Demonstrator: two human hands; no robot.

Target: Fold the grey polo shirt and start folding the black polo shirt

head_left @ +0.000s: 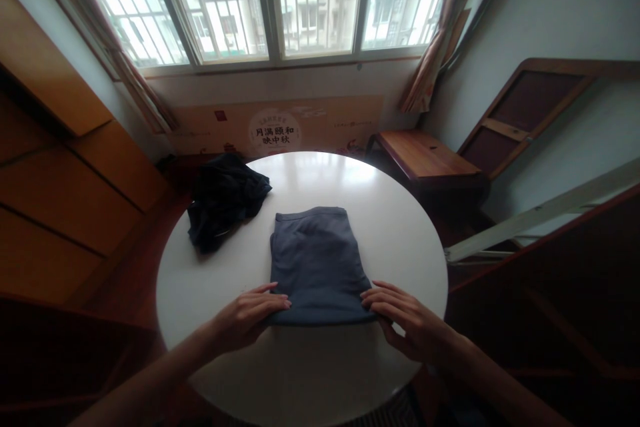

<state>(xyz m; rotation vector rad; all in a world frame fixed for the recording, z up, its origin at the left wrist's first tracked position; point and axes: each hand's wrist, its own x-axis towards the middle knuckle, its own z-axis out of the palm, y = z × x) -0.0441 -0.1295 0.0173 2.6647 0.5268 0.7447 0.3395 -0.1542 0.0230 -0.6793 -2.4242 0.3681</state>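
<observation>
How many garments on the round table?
2. A folded slate-blue garment lies front centre, touched by the left hand and right hand; a crumpled dark garment lies to its left on the white round table. Any beneath them would be hidden.

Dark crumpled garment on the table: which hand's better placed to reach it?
Left, probably: the left hand touches the folded blue-grey garment on the side of the dark crumpled garment, nothing between them. The right hand is across the fold.
</observation>
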